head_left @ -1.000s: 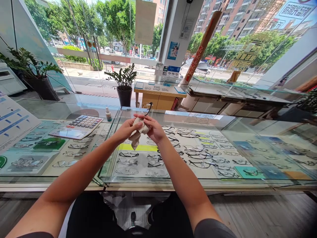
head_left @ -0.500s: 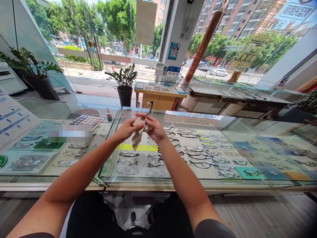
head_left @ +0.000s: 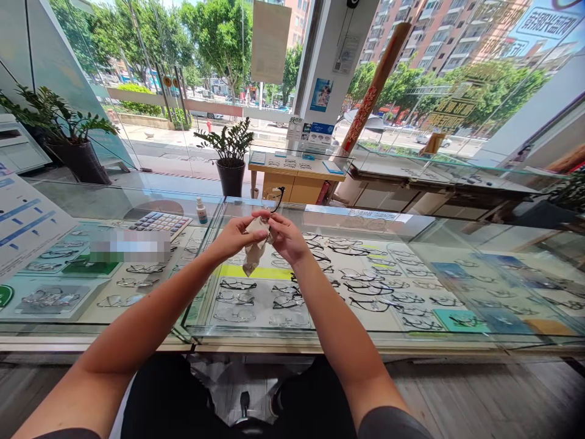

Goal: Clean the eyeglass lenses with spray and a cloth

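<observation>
Above the glass counter, a pair of eyeglasses [head_left: 279, 199] with a dark temple sticks up between my hands. My left hand [head_left: 234, 238] is closed, pinching a beige cloth [head_left: 253, 256] that is wrapped around part of the glasses and hangs down in a loose point. The fingers of my right hand [head_left: 289, 239] are closed on the glasses beside the cloth. Cloth and fingers hide much of the frame, so exactly where each fingertip presses is hard to see.
The glass display counter [head_left: 320, 339] holds many rows of eyeglasses beneath its top. On it to the left stand a small spray bottle [head_left: 201, 211], a calculator [head_left: 161, 223] and a printed sheet [head_left: 27, 222]. A potted plant [head_left: 230, 177] stands beyond the counter.
My hands stay in nearly the same place. The hanging cloth and the upright glasses have shifted very slightly.
</observation>
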`<state>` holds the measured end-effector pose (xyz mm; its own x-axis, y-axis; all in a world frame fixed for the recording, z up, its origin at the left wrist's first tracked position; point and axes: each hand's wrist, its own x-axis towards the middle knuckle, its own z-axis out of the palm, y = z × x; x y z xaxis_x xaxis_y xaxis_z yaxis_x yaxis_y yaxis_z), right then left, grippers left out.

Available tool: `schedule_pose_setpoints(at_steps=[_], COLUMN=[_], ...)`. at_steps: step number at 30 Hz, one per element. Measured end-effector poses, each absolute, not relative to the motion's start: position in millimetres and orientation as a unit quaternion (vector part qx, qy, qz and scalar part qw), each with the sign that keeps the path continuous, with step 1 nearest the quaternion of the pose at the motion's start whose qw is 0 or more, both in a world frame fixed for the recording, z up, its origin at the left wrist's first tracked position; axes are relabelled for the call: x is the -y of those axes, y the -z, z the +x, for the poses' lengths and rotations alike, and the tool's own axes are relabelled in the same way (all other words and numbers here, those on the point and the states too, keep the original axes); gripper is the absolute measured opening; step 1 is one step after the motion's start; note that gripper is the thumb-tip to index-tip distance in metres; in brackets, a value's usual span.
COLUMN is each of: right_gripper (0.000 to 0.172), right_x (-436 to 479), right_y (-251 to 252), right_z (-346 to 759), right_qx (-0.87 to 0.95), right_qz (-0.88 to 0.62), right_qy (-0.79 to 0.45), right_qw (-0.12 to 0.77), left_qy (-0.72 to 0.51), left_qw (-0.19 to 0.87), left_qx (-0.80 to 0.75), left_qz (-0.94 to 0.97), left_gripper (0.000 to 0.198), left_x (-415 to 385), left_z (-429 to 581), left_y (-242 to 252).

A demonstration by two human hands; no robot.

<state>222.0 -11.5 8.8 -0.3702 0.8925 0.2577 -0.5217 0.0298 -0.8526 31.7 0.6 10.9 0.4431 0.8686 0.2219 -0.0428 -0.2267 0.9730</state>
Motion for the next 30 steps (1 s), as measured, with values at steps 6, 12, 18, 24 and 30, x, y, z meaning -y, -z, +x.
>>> schedule_pose_setpoints(at_steps=[6,12,18,24,30], right_gripper=[0.041,0.039,0.039,0.031,0.031], right_x=[12.8,11.2,10.2,6.6,6.5], right_y=[-10.6,-9.5,-8.0,-6.2,-2.6], right_z=[222.2,222.3,221.1,218.7,211.3], right_qx=[0.479,0.483,0.479,0.455,0.438], right_qz=[-0.207,-0.209,-0.207,-0.207,-0.203], right_qy=[-0.674,-0.662,-0.662,-0.656,-0.657], right_qw=[0.523,0.533,0.538,0.565,0.579], left_qy=[-0.401,-0.398,-0.426,-0.465,-0.501], left_qw=[0.552,0.572,0.570,0.545,0.532], left_qx=[-0.290,-0.281,-0.263,-0.285,-0.302], left_qz=[0.672,0.660,0.651,0.637,0.613], left_gripper=[0.069,0.060,0.058,0.064,0.074], left_x=[-3.0,-4.4,-4.2,0.3,3.5], left_z=[29.0,29.0,32.6,37.9,44.7], left_y=[-10.7,-7.1,-2.1,-0.7,-1.5])
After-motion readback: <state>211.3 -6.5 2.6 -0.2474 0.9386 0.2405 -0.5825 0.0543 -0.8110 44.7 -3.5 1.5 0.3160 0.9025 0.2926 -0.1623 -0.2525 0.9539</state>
